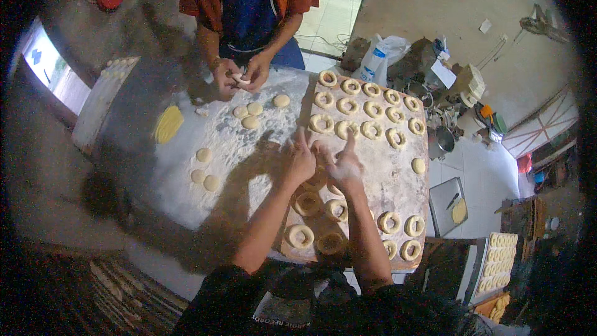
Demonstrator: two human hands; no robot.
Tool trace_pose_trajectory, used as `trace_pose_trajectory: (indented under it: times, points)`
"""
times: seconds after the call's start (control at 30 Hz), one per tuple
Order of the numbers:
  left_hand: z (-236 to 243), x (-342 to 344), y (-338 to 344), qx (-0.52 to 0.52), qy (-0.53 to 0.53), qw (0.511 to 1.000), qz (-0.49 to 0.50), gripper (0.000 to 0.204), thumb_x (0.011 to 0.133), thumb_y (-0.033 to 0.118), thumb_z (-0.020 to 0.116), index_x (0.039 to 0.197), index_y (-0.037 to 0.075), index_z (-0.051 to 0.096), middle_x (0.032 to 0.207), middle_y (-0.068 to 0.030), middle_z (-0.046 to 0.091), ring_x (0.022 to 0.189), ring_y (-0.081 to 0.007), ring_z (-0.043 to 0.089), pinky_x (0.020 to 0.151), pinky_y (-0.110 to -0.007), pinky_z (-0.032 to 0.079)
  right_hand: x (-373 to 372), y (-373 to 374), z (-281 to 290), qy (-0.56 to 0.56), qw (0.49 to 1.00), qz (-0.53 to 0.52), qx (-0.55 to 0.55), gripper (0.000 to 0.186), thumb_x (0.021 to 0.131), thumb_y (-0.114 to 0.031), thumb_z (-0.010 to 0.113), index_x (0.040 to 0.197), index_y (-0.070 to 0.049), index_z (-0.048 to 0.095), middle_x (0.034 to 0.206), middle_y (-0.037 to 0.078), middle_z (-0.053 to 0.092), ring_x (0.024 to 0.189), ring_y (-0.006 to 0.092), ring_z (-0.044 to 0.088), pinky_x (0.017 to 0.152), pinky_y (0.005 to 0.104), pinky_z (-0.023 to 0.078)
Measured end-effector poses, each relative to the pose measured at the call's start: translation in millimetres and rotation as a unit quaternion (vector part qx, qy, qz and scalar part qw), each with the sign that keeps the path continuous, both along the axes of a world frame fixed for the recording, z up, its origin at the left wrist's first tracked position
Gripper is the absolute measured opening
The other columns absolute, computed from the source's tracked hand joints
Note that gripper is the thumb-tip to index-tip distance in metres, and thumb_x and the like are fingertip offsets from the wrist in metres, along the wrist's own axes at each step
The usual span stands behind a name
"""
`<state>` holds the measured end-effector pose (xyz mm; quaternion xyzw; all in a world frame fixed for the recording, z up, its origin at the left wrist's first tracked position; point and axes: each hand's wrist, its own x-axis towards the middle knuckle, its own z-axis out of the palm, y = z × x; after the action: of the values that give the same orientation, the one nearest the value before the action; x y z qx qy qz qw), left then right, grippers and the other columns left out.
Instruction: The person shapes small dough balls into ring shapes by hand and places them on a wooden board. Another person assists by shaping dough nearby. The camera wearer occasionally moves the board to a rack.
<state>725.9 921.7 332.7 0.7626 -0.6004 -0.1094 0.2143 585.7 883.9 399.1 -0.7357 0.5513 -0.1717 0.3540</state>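
Over the middle of a floured board (pixel 398 180), my left hand (pixel 301 160) and my right hand (pixel 344 165) are close together. Both have fingers stretched out and apart, and no held piece shows between them. My right index fingertip reaches the lower edge of a dough ring (pixel 339 126), appearing to touch it. Beside a ring at the board's left edge (pixel 321 116), just beyond them, are my left fingertips. Rows of pale dough rings lie beyond my hands, and more, such as a large ring (pixel 300 236), lie nearer my body. A round dough piece (pixel 418 165) without a hole sits at the right edge.
Across the table (pixel 186 196), a person in an apron (pixel 249 15) works a small dough piece (pixel 240 78) with both hands. Flat dough rounds (pixel 250 122) and a yellow dough slab (pixel 168 124) lie left. Right are a tray with a knife (pixel 448 205), pots (pixel 443 140) and another ring-filled tray (pixel 497 261).
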Motion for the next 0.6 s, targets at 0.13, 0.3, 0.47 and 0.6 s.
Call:
trace_pose_trajectory:
  times: [0.13,0.3,0.47,0.6]
  points:
    - [1,18,11,-0.002,0.189,0.979,0.071,0.079,0.090,0.027,0.060,0.151,0.001,0.018,0.140,-0.0352,0.039,0.128,-0.0545,0.040,0.110,-0.051,0.033,-1,4,-21,0.189,0.967,0.019,-0.172,0.080,0.089,-0.040,0.063,0.153,-0.013,0.022,0.108,0.018,0.062,0.105,0.0370,0.060,0.094,0.0582,0.041]
    - [1,12,30,0.075,0.091,0.993,-0.013,0.090,0.077,0.009,0.065,0.153,0.012,0.018,0.136,-0.0364,0.040,0.129,-0.0521,0.040,0.107,-0.053,0.035,10,24,-43,0.258,0.950,0.021,-0.172,0.073,0.090,-0.039,0.056,0.154,-0.020,0.025,0.117,0.018,0.055,0.114,0.0396,0.052,0.100,0.0696,0.029]
    - [20,26,45,0.030,0.072,0.997,-0.005,0.091,0.075,0.011,0.063,0.154,0.009,0.018,0.139,-0.0327,0.041,0.130,-0.0476,0.041,0.108,-0.060,0.032,30,37,-37,0.235,0.948,0.013,-0.214,0.078,0.086,-0.035,0.063,0.153,-0.019,0.026,0.129,0.023,0.050,0.124,0.0414,0.045,0.102,0.0676,0.028]
    - [18,74,105,-0.051,0.142,0.985,0.087,0.067,0.082,0.009,0.061,0.143,0.003,0.032,0.120,-0.0289,0.054,0.113,-0.0455,0.053,0.099,-0.056,0.039,104,57,-33,0.164,0.963,0.192,-0.097,0.060,0.085,-0.031,0.065,0.139,-0.011,0.046,0.117,0.022,0.062,0.112,0.0365,0.058,0.096,0.0490,0.043]
